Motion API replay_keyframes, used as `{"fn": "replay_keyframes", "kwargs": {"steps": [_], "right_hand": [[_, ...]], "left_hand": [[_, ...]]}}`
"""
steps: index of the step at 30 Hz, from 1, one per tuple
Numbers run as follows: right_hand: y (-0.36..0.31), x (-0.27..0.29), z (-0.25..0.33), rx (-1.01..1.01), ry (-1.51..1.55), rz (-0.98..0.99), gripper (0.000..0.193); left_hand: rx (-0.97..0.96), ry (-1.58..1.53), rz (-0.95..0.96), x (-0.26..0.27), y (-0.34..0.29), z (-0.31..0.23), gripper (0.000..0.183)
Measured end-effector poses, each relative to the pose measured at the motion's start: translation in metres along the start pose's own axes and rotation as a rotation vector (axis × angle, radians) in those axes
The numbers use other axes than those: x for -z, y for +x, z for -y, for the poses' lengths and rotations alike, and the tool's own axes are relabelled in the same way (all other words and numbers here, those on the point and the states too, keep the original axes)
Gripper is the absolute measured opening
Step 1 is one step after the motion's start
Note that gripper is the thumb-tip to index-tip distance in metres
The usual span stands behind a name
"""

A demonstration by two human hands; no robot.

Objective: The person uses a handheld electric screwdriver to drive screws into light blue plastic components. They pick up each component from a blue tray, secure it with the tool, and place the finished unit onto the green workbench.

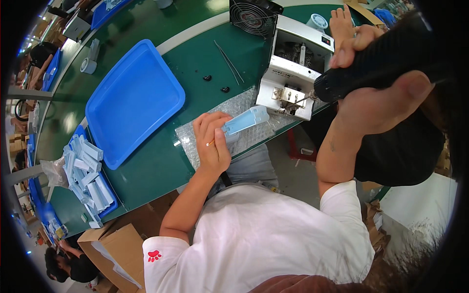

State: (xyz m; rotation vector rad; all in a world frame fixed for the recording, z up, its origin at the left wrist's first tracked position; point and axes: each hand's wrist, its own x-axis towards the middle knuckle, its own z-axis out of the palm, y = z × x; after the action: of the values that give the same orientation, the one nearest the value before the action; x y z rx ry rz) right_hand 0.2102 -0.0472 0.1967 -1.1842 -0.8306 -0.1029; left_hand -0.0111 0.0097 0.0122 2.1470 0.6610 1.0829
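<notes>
Blue part (pixel 250 118) is in the left fingers (pixel 204 124), which close around its near end, the thumb along the near side; the rest of it juts out to their right, tilted slightly up and away. The right fingers (pixel 343 54) are wrapped around a black driver (pixel 354 75), whose bit points left, away from them, to the metal bracket (pixel 293 97) at the front of a white machine (pixel 288 74). Whether the bit touches the bracket I cannot tell. The machine stands to the left of the right fingers, and to the right of and beyond the left ones.

Beneath the left fingers, bubble wrap (pixel 188 139) covers a strip of the green tabletop (pixel 195 51). Beyond these fingers lie two black bits (pixel 207 78) and, farther off, tweezers (pixel 228 61) with their legs slightly apart. A fan (pixel 251 17) stands past the tweezers, just beside the machine.

Left of the left fingers is a big blue tray (pixel 137 102); past its near corner, farther left, similar parts (pixel 88 166) lie heaped, with a clear bag (pixel 55 171) next to them. Beyond the right fingers, a co-worker's hand (pixel 341 23) shows near a round pale piece (pixel 317 22). Well below and left of the left fingers is a carton (pixel 115 254).
</notes>
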Motion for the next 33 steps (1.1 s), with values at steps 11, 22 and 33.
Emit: {"fn": "replay_keyframes", "kwargs": {"steps": [11,22,33], "right_hand": [[-0.010,0.028,0.009,-0.250,0.797,0.563,0.076],[-0.025,0.012,-0.006,-0.192,0.521,0.645,0.057],[-0.032,0.003,-0.002,-0.217,0.622,0.634,0.063]], "left_hand": [[-0.027,-0.032,-0.060,-0.001,-0.003,0.006,0.027],[-0.021,-0.044,-0.067,-0.002,-0.004,0.011,0.033],[-0.035,-0.033,-0.064,-0.002,-0.005,0.011,0.031]]}}
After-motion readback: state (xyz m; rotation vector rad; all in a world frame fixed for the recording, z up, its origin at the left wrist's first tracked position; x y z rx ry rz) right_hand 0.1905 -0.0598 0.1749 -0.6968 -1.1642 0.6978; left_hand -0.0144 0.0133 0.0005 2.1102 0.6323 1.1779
